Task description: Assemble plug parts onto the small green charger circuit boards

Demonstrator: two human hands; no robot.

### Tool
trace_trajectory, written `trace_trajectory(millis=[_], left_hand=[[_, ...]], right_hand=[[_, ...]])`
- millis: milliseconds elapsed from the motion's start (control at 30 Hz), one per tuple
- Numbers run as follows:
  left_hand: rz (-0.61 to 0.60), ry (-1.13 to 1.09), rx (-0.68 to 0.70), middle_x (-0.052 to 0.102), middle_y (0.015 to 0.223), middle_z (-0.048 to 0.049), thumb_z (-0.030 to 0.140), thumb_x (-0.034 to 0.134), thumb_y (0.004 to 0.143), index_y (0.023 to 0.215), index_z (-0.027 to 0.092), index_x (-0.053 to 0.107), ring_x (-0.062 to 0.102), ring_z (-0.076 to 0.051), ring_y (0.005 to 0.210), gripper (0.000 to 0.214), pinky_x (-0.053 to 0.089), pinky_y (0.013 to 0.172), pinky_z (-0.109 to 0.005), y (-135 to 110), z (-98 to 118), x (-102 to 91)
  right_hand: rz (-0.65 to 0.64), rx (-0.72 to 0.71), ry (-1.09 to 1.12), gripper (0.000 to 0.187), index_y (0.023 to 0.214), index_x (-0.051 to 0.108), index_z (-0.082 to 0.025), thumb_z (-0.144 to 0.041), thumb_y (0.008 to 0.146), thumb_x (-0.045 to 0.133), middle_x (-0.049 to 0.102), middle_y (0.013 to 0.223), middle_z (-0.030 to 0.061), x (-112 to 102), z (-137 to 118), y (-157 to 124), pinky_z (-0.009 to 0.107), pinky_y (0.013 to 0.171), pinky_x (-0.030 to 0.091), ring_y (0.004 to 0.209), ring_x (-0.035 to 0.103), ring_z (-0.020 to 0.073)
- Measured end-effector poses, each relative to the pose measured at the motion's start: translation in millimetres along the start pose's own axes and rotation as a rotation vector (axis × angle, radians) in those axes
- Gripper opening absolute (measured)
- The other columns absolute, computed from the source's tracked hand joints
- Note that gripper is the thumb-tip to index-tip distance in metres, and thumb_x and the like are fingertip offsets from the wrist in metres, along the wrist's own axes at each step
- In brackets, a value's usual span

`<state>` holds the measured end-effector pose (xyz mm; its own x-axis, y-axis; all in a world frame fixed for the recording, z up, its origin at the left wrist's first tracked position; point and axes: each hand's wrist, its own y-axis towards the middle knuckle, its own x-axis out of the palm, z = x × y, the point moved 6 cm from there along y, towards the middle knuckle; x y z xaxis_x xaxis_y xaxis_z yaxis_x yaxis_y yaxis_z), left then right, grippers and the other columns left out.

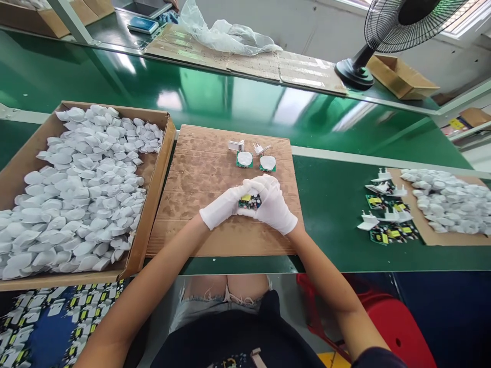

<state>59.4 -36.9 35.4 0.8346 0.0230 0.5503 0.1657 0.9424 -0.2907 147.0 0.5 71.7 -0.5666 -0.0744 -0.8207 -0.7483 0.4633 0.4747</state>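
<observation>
head view: only view, looks down at a green workbench [333,204] with a brown cardboard mat [199,179] in the middle
left hand [224,205]: white cotton glove, fingers curled shut around the left side of a small green circuit board with yellow parts [249,201]
right hand [273,203]: white cotton glove, closed on the right side of the same board, fingertips touching the left hand
board position: held between both hands, just above the cardboard mat, near its centre
white shell: cannot tell if a casing piece is already on the held board, gloves hide it
mat, far edge: two small green boards with white round caps [256,161] lie side by side, a white plug piece [236,145] and a second small prong piece just behind them
left: open brown cardboard box full of white plastic casings [80,184], touching the mat's left edge
right: pile of white casings on a cardboard sheet [445,199], with loose green boards and white plug pieces [387,214] just beside it on the bench
lower left: blue bin of boards with white plugs [49,322] below the bench edge
background: black desk fan [383,30], clear plastic bag [226,36]
progress: judged early; only two capped units set down, one in hand, big stocks of parts left on both sides
</observation>
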Motion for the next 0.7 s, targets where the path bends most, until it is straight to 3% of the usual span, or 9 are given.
trace_trajectory(millis=[200, 367, 467, 600, 700], left_hand=[[0.095, 0.259, 0.03, 0.049, 0.063, 0.0019, 0.054, 0.07, 0.065, 0.064, 0.012, 0.051, 0.041, -0.008, 0.06, 0.046, 0.033, 0.054, -0.022, 1.8, -2.5, -6.2], [0.117, 0.372, 0.145, 0.048, 0.06, 0.0013, 0.047, 0.062, 0.072, 0.055, 0.013, 0.046, 0.04, -0.009, 0.06, 0.041, 0.034, 0.056, -0.022, -3.2, 12.1, -1.8], [0.122, 0.448, 0.133, 0.051, 0.061, 0.0004, 0.041, 0.059, 0.075, 0.058, 0.013, 0.051, 0.044, -0.01, 0.061, 0.034, 0.037, 0.058, -0.022, -7.5, 16.1, -1.4], [0.074, 0.493, 0.143, 0.064, 0.078, -0.0048, 0.034, 0.059, 0.075, 0.076, 0.011, 0.062, 0.057, -0.016, 0.075, 0.023, 0.047, 0.069, -0.025, -8.4, 17.3, -0.3], [0.106, 0.736, 0.249, 0.066, 0.078, -0.0068, 0.035, 0.05, 0.08, 0.078, 0.01, 0.065, 0.059, -0.017, 0.078, 0.029, 0.05, 0.07, -0.025, -1.4, 20.6, 3.1]], right_hand=[[0.057, -0.111, -0.084, 0.058, 0.119, 0.048, -0.02, -0.051, 0.073, 0.069, 0.058, 0.104, 0.008, 1.7, -3.8, -1.4, 0.047, 0.107, 0.028, 0.104, 0.052, 0.0243], [0.064, -0.086, -0.045, 0.071, 0.126, 0.041, -0.019, -0.052, 0.071, 0.07, 0.053, 0.116, 0.0116, 0.5, -4.0, 0.0, 0.05, 0.108, 0.026, 0.115, 0.046, 0.0282], [0.023, -0.091, 0.031, 0.075, 0.128, 0.039, -0.02, -0.053, 0.069, 0.071, 0.051, 0.12, 0.0113, 0.6, -7.5, 1.7, 0.051, 0.107, 0.027, 0.118, 0.044, 0.0283], [0.051, -0.113, 0.061, 0.061, 0.119, 0.045, -0.024, -0.045, 0.069, 0.073, 0.058, 0.112, 0.0056, -4.2, -14.7, 2.6, 0.048, 0.108, 0.027, 0.113, 0.049, 0.025], [0.112, -0.115, 0.034, 0.054, 0.116, 0.047, -0.025, -0.039, 0.071, 0.073, 0.06, 0.108, 0.0044, -8.7, -16.3, 2.0, 0.049, 0.108, 0.027, 0.11, 0.051, 0.0242]])
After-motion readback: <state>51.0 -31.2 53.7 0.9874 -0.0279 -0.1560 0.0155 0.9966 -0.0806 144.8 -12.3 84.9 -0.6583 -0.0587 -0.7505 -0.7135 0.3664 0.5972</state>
